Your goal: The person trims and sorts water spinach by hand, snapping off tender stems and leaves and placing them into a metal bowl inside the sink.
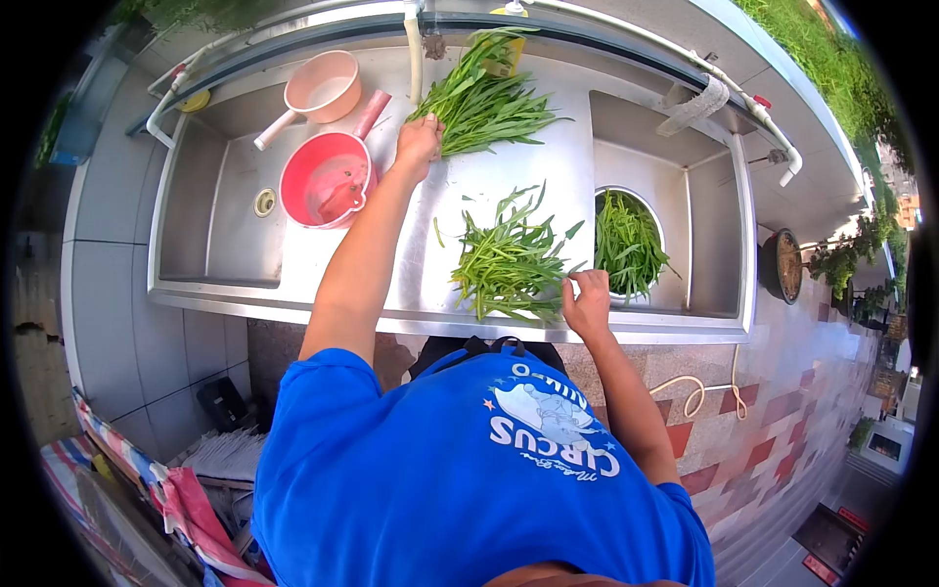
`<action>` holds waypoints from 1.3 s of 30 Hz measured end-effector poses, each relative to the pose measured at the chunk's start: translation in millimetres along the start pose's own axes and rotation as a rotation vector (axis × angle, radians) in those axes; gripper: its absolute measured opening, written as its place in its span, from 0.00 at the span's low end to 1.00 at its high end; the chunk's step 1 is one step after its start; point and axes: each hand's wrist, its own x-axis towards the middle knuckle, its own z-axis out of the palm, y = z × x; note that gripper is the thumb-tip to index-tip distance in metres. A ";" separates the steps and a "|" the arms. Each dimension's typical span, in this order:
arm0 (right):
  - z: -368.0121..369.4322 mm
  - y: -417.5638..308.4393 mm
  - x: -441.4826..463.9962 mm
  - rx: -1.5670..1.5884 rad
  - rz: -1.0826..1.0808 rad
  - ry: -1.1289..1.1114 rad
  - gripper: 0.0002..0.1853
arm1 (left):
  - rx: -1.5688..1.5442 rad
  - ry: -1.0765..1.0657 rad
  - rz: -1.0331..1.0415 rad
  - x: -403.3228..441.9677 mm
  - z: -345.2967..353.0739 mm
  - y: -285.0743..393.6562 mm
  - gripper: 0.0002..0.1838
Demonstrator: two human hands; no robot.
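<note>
A large bunch of long-leaved greens, which look like water spinach point(494, 103), lies at the back of the steel counter. My left hand point(421, 142) reaches to its left end, fingers closed on the stems. Nearer to me is a looser pile of cut greens point(514, 259) with short stems. At that pile's right edge, my right hand point(587, 298) has its fingertips pinched together on a green stem or leaf. Just right of it, a round container point(657, 220) full of greens sits in the right-hand sink basin.
A red dipper point(293, 181) and a pale pink dipper point(323, 86) stand between the left sink basin point(220, 215) and the counter point(416, 264). A pale hose point(413, 49) hangs at the back. A yellow-labelled bottle point(507, 54) is behind the bunch. White pipes run along the rear.
</note>
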 end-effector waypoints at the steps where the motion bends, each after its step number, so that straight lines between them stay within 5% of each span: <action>1: 2.5 -0.2 0.4 0.012 -0.007 -0.007 0.07 | -0.085 -0.030 -0.009 -19.6 4.1 7.3 0.17; 7: 5.6 -23.9 42.4 0.211 0.074 -0.077 0.11 | -0.304 -0.211 -0.060 -87.3 4.1 6.3 0.15; 15: 29.5 -72.5 116.6 0.965 0.531 -0.398 0.19 | -0.564 -0.328 -0.193 -168.4 15.0 -32.6 0.16; 18: 27.0 -102.1 135.1 1.261 0.820 -0.510 0.18 | -0.654 -0.382 -0.243 -191.9 21.1 -52.2 0.17; 21: 59.8 -95.3 146.6 1.429 0.888 -0.568 0.13 | -0.616 -0.387 -0.268 -209.0 24.3 -70.3 0.17; 26: 69.3 -87.7 132.5 1.495 0.883 -0.448 0.04 | -0.575 -0.310 -0.248 -225.5 20.6 -75.1 0.16; 35: 28.9 -76.8 100.3 1.447 0.617 -0.350 0.05 | -0.426 -0.136 -0.085 -232.5 20.1 -67.8 0.18; 39: 16.1 -87.1 90.6 1.458 0.606 -0.302 0.04 | -0.467 -0.242 -0.047 -237.6 22.3 -56.7 0.17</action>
